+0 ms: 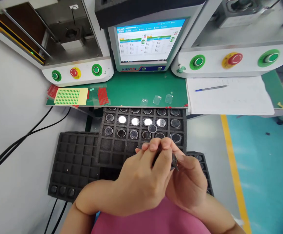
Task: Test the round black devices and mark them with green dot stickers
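My left hand (141, 177) and my right hand (186, 180) are pressed together over the near edge of a black foam tray (102, 143). The fingertips of both pinch a small part that the fingers hide. A dark, thin tool (175, 161) sticks out of my right hand. The tray's far cells hold several round lenses (135, 121). One loose round lens (152, 128) lies on a cell wall just beyond my fingertips.
An empty black foam tray (73, 162) lies at the left, with another (202, 162) under my right hand. On the green mat (136, 89) are sticker sheets (70, 96) and small clear bags (157, 99). Behind stand a monitor (146, 40), button panels and a paper sheet with a pen (211, 88).
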`<state>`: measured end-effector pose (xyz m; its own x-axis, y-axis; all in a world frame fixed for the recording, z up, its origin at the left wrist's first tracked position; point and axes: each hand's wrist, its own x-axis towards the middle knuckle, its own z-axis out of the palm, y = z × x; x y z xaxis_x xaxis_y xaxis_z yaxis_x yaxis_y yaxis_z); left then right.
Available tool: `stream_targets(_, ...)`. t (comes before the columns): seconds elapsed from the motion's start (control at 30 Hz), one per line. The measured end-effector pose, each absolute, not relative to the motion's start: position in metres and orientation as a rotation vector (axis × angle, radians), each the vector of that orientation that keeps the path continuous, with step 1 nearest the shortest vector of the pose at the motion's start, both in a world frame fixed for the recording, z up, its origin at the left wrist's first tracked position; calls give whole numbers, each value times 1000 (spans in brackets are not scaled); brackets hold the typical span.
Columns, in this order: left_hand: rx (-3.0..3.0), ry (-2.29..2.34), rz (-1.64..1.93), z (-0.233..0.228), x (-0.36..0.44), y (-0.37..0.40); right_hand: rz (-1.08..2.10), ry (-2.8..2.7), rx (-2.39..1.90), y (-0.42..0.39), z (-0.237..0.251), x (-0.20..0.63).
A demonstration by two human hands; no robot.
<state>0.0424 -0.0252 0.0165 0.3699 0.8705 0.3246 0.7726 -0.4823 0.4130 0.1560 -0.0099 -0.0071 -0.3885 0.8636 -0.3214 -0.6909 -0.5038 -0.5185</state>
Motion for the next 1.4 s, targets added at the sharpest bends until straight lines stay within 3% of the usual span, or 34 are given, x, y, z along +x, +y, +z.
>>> stream_targets(0.23,2486,1563,747,13,49,-22,1988,-308,-725,-11,-9,154)
stream_targets(0.6,2019,1526,856,22,57,-26,1888,-641,-777,-11,-7,167)
stream_targets(1.4,2285,1666,764,21,60,-30,1929,-506,-632,-14,-14,158)
